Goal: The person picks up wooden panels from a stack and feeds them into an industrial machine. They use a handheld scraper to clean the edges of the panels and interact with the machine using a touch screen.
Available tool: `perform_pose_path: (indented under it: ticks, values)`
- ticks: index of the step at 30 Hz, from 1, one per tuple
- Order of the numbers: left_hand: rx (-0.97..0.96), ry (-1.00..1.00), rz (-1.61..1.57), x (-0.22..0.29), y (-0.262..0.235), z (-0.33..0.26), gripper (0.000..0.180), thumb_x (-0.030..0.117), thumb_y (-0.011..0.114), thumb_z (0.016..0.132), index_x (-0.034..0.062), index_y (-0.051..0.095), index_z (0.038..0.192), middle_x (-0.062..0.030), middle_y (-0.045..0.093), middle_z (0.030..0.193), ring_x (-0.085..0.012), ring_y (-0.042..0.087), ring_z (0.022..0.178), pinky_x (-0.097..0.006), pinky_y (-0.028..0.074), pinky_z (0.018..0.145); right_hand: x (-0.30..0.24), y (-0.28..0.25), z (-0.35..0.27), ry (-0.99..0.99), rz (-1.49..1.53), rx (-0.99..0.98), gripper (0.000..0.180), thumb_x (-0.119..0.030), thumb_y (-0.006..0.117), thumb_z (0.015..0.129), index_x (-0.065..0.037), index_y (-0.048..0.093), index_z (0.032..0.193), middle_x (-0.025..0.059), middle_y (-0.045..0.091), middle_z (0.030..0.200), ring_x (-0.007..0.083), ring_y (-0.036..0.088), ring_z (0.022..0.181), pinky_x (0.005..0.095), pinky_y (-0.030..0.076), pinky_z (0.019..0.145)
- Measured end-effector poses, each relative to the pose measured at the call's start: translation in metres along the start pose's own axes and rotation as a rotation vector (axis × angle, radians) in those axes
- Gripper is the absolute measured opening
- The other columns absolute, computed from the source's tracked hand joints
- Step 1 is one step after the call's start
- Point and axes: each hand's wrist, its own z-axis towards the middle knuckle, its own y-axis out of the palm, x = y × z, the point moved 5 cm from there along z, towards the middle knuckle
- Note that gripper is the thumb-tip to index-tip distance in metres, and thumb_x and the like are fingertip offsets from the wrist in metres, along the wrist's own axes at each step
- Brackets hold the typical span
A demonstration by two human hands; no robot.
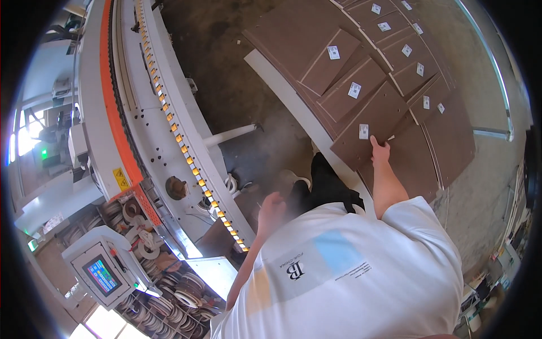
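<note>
A workshop floor [197,51] runs between a long white machine [164,127] on the person's left and flat stacks of brown boards [339,104] on the right. Along the machine's near edge sits a row of yellow rollers [179,138], and a screen [102,276] stands by shelves of coiled strips [189,296]. The right hand [380,151] reaches to a brown board [377,114] on top of the nearest stack, its fingers at the edge beside a white label [363,131]. Whether it pinches that edge or merely rests there, I cannot tell. The left hand [272,210] is raised near the white shirt [389,265], fingers curled; it is blurred, so whether it holds anything is unclear. The boards overlap at angles, probably so that each edge is easy to catch, and the labels face up, presumably for reading. A pale slab [282,85] under the stack likely keeps it off the floor.
</note>
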Motion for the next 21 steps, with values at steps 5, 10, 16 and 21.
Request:
perform_pose_path:
  ticks: [5, 10, 16, 21]
  values:
    - [-0.033, 0.037, -0.033, 0.026, -0.004, 0.016, 0.044, 0.022, 0.062, 0.095, 0.0055, 0.055, 0.135, -0.0129, 0.066, 0.125, -0.0246, 0.064, 0.113, -0.037, 0.050, 0.098, 0.013, -0.022, -0.023, 0.140, 0.162, -0.309, 0.074, -0.042, 0.085, 0.079, -0.006, 0.055, 0.136, 0.0060, 0.065, 0.118, 0.0213, 0.062, 0.097, 0.0392, 0.052, 0.074]
    - [-0.023, 0.314, 0.034, 0.069, -0.005, 0.037, 0.033, 0.015, 0.063, 0.098, 0.0011, 0.060, 0.128, -0.0073, 0.071, 0.108, -0.0134, 0.066, 0.090, -0.027, 0.053, 0.082, -0.021, -0.023, -0.077, -0.077, 0.215, -0.612, 0.060, -0.033, 0.080, 0.085, -0.005, 0.057, 0.132, 0.0074, 0.066, 0.120, 0.0230, 0.064, 0.098, 0.0396, 0.055, 0.079]
    - [0.113, 0.595, 0.003, 0.154, -0.034, 0.055, 0.043, 0.014, 0.066, 0.096, 0.0030, 0.057, 0.136, -0.0124, 0.068, 0.123, -0.0208, 0.068, 0.107, -0.032, 0.052, 0.093, -0.071, -0.015, -0.190, -0.383, -0.033, -0.690, 0.045, -0.024, 0.078, 0.086, 0.000, 0.065, 0.122, 0.0107, 0.070, 0.113, 0.0228, 0.067, 0.098, 0.0395, 0.055, 0.079]
    - [0.147, 0.895, -0.278, 0.249, -0.076, 0.031, 0.064, 0.012, 0.061, 0.099, 0.0035, 0.031, 0.155, -0.0158, 0.042, 0.156, -0.0265, 0.041, 0.143, -0.037, 0.034, 0.116, -0.089, 0.014, -0.287, -0.777, -0.243, -0.818, 0.043, -0.019, 0.079, 0.085, 0.003, 0.067, 0.119, 0.0102, 0.072, 0.106, 0.0172, 0.065, 0.098, 0.0339, 0.053, 0.087]
